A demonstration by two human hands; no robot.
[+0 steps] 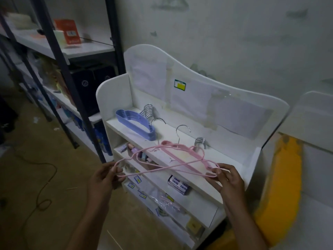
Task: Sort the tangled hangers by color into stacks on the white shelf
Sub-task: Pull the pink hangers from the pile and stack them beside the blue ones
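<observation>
Head view: your left hand [106, 175] pinches one end of the pink hanger [162, 167] and your right hand [225, 177] the other, just above the pink stack [182, 152] at 12 o'clock on the white shelf [232, 159]. Lower it level, its hook [182, 131] aligned with the stacked hooks; the blue stack [135, 123] lies at 10 o'clock.

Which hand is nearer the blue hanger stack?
Left. The left hand pinches the pink hanger's end below the blue hanger stack; the right hand holds the opposite end, farther right.
</observation>
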